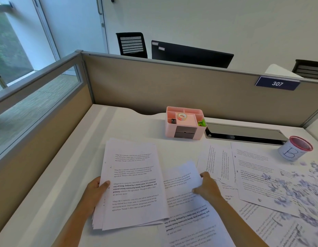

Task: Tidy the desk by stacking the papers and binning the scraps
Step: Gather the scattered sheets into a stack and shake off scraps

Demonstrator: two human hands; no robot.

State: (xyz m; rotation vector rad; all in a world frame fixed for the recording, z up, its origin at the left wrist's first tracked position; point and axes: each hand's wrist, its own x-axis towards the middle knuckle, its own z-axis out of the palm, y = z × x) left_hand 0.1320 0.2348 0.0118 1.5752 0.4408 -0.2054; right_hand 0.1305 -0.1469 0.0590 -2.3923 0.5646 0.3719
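Cubicle walls box in a white counter (104,125) littered with printed pages. Left hand (95,190) grips the gathered stack (133,184) at its left edge, thumb on top; right hand (207,187) pinches a loose sheet (183,177) beside it. I'd slide that sheet on square, leaving the scraps (297,186) far right for the cup (295,148) later

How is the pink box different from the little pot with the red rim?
The pink box is square-cornered and split into compartments; the pot is round with one opening. The box holds tape and green clips; what the pot holds can't be seen. The pot has a big letter B drawn on it; the box has grey drawers. Both stand upright at the back of the desk.
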